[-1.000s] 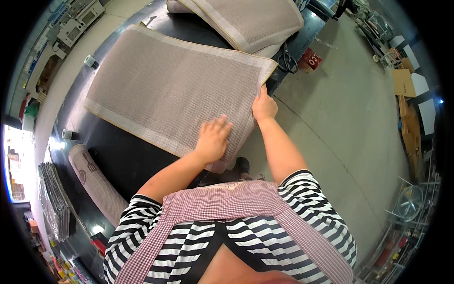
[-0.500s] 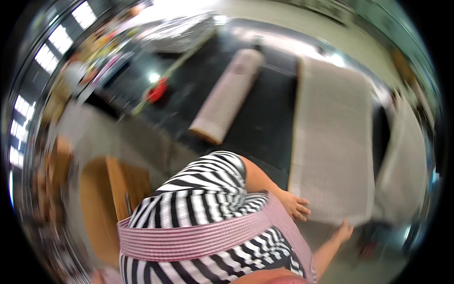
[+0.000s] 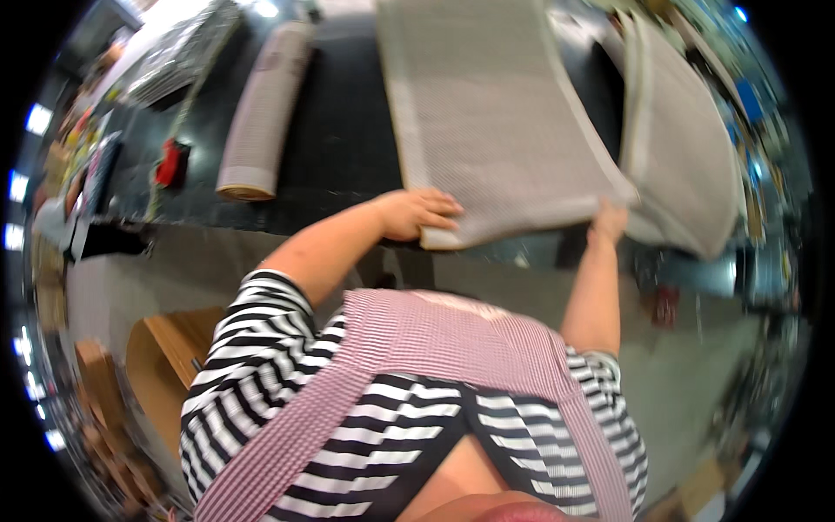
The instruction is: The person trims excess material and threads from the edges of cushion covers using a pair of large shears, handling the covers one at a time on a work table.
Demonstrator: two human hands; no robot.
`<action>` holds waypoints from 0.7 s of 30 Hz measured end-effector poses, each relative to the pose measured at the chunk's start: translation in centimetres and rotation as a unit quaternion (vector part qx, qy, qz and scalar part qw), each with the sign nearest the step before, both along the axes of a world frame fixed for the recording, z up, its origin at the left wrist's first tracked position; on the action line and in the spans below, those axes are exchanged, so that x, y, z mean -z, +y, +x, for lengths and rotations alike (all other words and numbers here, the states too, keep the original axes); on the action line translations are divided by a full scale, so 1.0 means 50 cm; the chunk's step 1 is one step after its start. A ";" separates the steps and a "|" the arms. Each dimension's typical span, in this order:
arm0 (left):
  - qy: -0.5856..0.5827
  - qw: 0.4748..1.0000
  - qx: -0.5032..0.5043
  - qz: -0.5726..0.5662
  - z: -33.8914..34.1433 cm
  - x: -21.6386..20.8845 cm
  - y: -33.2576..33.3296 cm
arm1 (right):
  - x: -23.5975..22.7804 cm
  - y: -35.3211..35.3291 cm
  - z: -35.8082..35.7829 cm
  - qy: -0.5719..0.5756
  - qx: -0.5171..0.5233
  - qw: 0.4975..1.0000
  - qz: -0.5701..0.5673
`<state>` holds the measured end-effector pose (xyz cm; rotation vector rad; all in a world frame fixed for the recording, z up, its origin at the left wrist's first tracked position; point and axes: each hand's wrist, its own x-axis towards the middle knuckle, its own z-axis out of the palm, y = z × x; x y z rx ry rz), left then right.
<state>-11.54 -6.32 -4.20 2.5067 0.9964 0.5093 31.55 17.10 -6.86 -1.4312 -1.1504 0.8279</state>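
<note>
A long grey-beige woven mat (image 3: pixel 487 113) with pale borders lies over the dark table, its near end reaching past the front edge. My left hand (image 3: pixel 422 215) rests at its near left corner, fingers stretched out over the border; the thumb is hidden. At the near right corner, my right hand (image 3: pixel 611 223) is closed on the mat's edge and lifts it slightly, so that side curves upward. Left of the mat lies a rolled-up mat (image 3: pixel 265 113) of similar weave, its end toward me.
More mats (image 3: pixel 678 139) are draped over the table's right side. A red tape-like object (image 3: pixel 170 163) and a plastic-wrapped stack (image 3: pixel 183 56) lie at the left. A cardboard piece (image 3: pixel 174 348) stands on the floor left of me. Someone in dark trousers (image 3: pixel 109 239) is at far left.
My view has swung, and the mat now lies in front of me. My left hand has come down onto its left corner. My right hand keeps the right corner and raises it.
</note>
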 end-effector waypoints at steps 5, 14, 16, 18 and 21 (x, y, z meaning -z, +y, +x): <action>0.128 0.982 -0.105 0.091 0.024 -0.004 -0.073 | -0.050 -0.109 -0.048 -0.493 -0.027 0.862 -0.115; 0.182 0.979 -0.094 0.006 0.080 -0.085 -0.105 | -0.073 -0.151 0.007 -0.405 -0.025 0.911 -0.071; 0.134 0.987 -0.072 -0.048 0.110 -0.087 -0.119 | -0.102 -0.175 0.051 -0.437 -0.010 0.894 -0.097; 0.158 0.982 -0.104 -0.006 0.146 -0.058 -0.143 | -0.090 -0.188 0.092 -0.444 -0.004 0.887 -0.126; 0.162 0.981 -0.105 -0.021 0.153 -0.024 -0.150 | -0.111 -0.180 0.107 -0.453 0.040 0.872 -0.182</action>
